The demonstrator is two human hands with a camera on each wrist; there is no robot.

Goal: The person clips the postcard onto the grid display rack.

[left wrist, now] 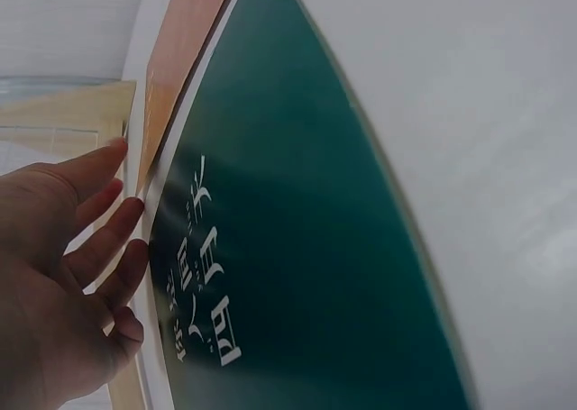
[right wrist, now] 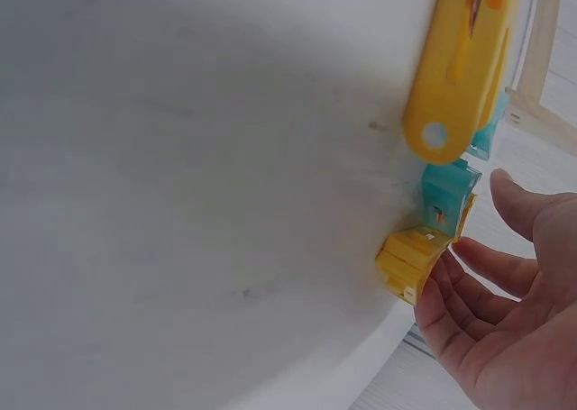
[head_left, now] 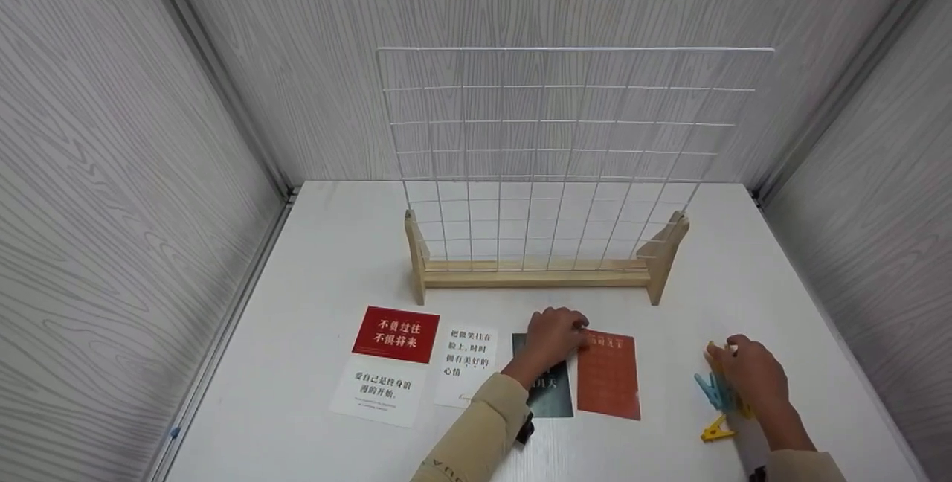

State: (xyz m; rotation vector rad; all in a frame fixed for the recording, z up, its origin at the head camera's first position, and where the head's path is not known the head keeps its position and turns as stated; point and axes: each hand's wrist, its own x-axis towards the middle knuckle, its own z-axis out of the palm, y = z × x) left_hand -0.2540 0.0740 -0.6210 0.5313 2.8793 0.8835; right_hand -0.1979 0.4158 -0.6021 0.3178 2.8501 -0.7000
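At lower centre of the head view, flat on the white table (head_left: 297, 281): an orange-red card (head_left: 611, 385), with a dark green card (head_left: 552, 402) just to its left. Over the upper part of the green one, the left hand (head_left: 552, 337), fingers loosely bent and spread rather than clenched, tips at the upper left corner of the orange-red card; no pinch visible, actual contact impossible to tell. Farther left, a white card (head_left: 465, 363) and a red-and-white card (head_left: 384, 365). At upper centre, a wire grid (head_left: 524, 177) upright in a wooden stand (head_left: 535, 279).

At lower right, a cluster of clips: a blue clip (head_left: 712, 393), a yellow clip (head_left: 716, 431) below, others partly hidden by the right hand (head_left: 756, 378). In the right wrist view, thumb apart, other fingers slackly curved, tips against a second yellow clip (right wrist: 410, 264), without any firm grasp.

Cards probably light, thin, fairly stiff; glossy, so apt to skid under a fingertip, and easily creased at the corners. Best raised by one corner, then held along an edge between thumb and fingers. Clips likely light, hard, slick and springy, best pinched across the handle ends.
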